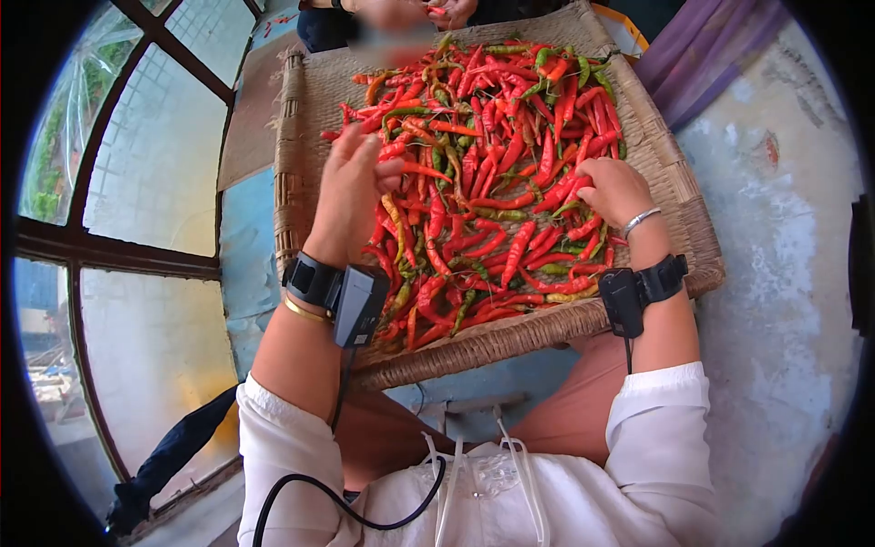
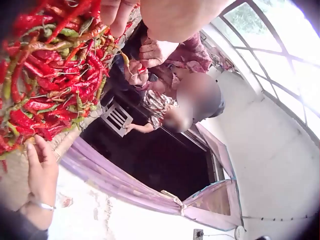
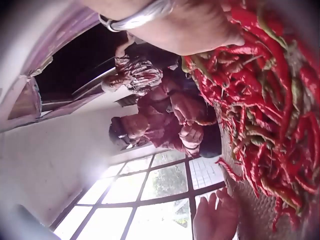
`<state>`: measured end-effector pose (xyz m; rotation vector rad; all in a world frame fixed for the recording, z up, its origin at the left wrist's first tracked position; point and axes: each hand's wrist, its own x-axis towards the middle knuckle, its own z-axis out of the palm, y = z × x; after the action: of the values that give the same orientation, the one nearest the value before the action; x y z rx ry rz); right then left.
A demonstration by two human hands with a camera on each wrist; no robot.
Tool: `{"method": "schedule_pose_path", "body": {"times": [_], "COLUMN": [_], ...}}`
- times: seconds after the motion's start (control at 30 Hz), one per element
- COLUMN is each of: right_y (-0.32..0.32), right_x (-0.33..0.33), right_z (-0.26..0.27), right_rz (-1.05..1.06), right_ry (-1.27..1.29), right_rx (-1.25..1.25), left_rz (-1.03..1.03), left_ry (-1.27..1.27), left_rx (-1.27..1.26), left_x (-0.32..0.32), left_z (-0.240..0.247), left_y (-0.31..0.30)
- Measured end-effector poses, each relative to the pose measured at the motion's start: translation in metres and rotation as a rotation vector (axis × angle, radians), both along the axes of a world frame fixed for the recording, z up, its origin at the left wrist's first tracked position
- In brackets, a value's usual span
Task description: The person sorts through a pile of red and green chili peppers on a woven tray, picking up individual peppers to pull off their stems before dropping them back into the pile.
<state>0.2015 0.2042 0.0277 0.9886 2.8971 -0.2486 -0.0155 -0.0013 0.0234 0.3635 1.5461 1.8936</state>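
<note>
A heap of chili peppers [image 1: 492,155], mostly red with some green and yellowish ones, covers a woven tray [image 1: 456,351]. Over the tray's left side is my left hand [image 1: 351,187], its fingers loosely bent. In the right wrist view that left hand [image 3: 216,215] shows its palm with nothing in it. My right hand [image 1: 624,193] reaches into the right side of the heap. Its thumb and forefinger pinch a red chili pepper [image 1: 571,191], partly hidden by the fingers. From the left wrist view, the right hand [image 2: 42,172] has its fingertips at the heap's edge.
Across the tray sits another person [image 3: 150,117], hands together on a chili pepper. A further person [image 3: 135,75] is behind them by a dark doorway. A framed window [image 1: 150,155] stands on my left; a purple curtain [image 1: 702,59] hangs beside the pale wall [image 1: 775,219] on the right.
</note>
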Motion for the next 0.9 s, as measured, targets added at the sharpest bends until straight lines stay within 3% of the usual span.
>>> {"method": "schedule_pose_path", "body": {"times": [0.2,0.6,0.67,0.7,0.73,0.8,0.9], "right_y": [-0.004,-0.021,-0.022,-0.02,-0.018,-0.022,-0.049], "right_x": [-0.009,-0.026,-0.027,-0.026,-0.024,-0.025,-0.033], "right_z": [-0.032,-0.007,0.0,-0.005,-0.008,-0.005,0.015], "right_rz": [0.27,0.13,0.073,0.083,0.084,0.08,0.016], "right_ry": [-0.021,-0.351,-0.238,-0.014,-0.008,0.463,0.541], "right_rx": [-0.026,-0.109,-0.229,-0.246,-0.241,-0.64,-0.988], "left_rz": [-0.39,-0.539,-0.551,-0.574,-0.595,-0.631,-0.74], "left_ry": [-0.068,-0.042,-0.047,-0.017,0.014,0.014,0.115], "left_rx": [-0.098,-0.161,-0.136,-0.153,-0.171,-0.184,-0.209], "left_x": [0.036,0.042,0.047,0.049,0.052,0.056,0.066], "left_z": [0.006,-0.002,-0.002,-0.002,-0.003,-0.009,-0.016], "left_y": [0.008,0.009,0.008,0.008,0.008,0.007,0.005]}}
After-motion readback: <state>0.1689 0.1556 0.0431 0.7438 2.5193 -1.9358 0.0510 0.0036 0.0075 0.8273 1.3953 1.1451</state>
